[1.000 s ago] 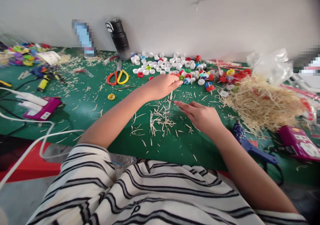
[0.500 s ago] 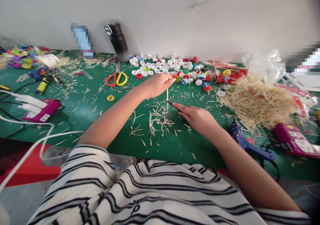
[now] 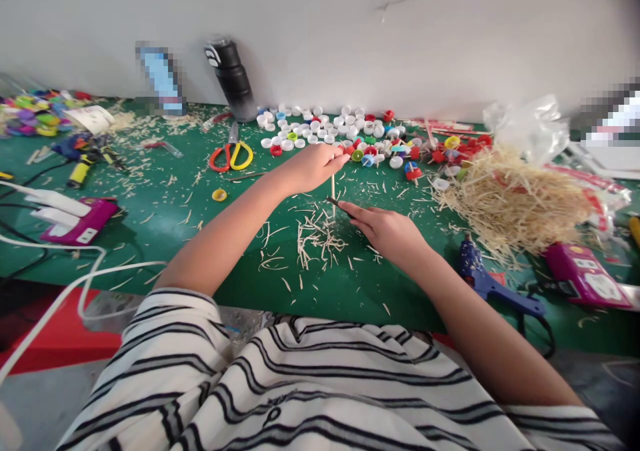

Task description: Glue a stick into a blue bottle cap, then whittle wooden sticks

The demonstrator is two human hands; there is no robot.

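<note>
My left hand (image 3: 320,167) is closed in a pinch around the top of a thin wooden stick (image 3: 333,185), which stands upright over the green table. Red bottle caps lie right behind its fingertips; whether one of them is attached to the stick I cannot tell. In my right hand (image 3: 390,231) is a small dark knife (image 3: 342,207), its handle mostly hidden by the fingers. The blade crosses the lower part of the stick and appears to touch it. Below both hands, pale wood shavings (image 3: 320,241) lie in a loose heap.
White and coloured bottle caps (image 3: 327,131) spread along the wall. Orange-yellow scissors (image 3: 231,156) and a black bottle (image 3: 233,81) stand left of them. At right are a straw-like wood pile (image 3: 520,201), a blue glue gun (image 3: 493,287) and a purple power box (image 3: 585,274). White cables (image 3: 95,274) cross the left side.
The knife tip has slid slightly left across the stick, with my right hand following a little. My left hand keeps its hold. The whole view has shifted slightly.
</note>
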